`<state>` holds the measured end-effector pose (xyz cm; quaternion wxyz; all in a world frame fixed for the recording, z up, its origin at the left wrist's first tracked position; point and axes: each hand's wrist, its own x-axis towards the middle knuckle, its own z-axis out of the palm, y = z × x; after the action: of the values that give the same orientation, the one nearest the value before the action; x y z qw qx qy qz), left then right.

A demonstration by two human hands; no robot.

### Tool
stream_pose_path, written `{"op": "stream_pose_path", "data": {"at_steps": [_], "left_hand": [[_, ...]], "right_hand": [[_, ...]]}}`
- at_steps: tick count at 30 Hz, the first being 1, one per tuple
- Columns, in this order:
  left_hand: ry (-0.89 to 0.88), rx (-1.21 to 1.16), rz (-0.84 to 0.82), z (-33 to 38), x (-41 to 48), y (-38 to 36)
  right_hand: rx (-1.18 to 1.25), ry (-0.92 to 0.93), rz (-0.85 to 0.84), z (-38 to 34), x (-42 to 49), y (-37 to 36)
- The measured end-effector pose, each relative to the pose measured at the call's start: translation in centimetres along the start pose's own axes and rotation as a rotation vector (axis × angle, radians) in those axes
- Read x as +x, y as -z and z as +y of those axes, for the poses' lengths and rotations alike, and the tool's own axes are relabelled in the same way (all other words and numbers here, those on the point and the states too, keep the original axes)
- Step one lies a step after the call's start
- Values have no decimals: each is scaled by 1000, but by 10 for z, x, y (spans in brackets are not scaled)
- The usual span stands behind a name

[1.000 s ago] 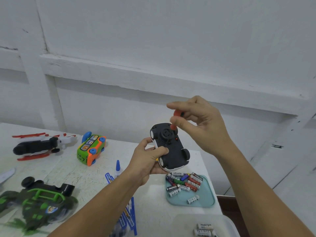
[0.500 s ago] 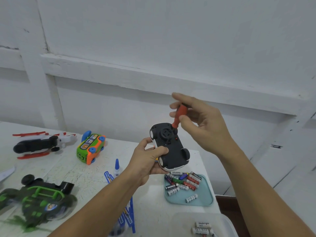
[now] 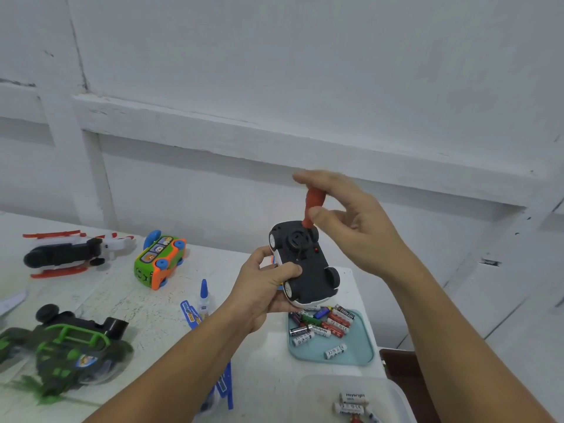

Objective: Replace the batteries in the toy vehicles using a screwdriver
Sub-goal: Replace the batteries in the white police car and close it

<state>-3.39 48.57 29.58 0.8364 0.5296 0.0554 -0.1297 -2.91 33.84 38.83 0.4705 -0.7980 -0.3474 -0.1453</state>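
Two hands work above the tray (image 3: 361,334): your left hand (image 3: 262,290) grips the car (image 3: 309,271) belly-up and your right hand (image 3: 358,228) pinches the screwdriver (image 3: 314,199) onto its underside, so a tilted tip could slip off, gouge the plastic, or jab your gripping thumb.

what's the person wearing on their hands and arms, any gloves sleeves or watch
Nothing that shows. The left hand and right hand have no gloves or visible rings. The left forearm and right forearm are bare: no sleeve, watch or band.
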Motion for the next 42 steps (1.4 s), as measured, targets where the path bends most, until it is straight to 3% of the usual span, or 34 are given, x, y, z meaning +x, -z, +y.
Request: {"op": "stream_pose_path", "data": {"at_steps": [4, 9, 25, 34, 42], "left_hand": [[-13, 6, 4, -1, 0, -2], [-13, 12, 2, -2, -2, -4], [-15, 23, -11, -3, -1, -8], [31, 15, -12, -6, 4, -5], [47, -1, -16, -8, 8, -7]], "right_hand": [[-55, 22, 42, 1, -1, 0], [62, -28, 19, -1, -5, 1], [-95, -74, -1, 8, -17, 2], [237, -190, 323, 30, -24, 8], [347, -286, 384, 52, -39, 2]]}}
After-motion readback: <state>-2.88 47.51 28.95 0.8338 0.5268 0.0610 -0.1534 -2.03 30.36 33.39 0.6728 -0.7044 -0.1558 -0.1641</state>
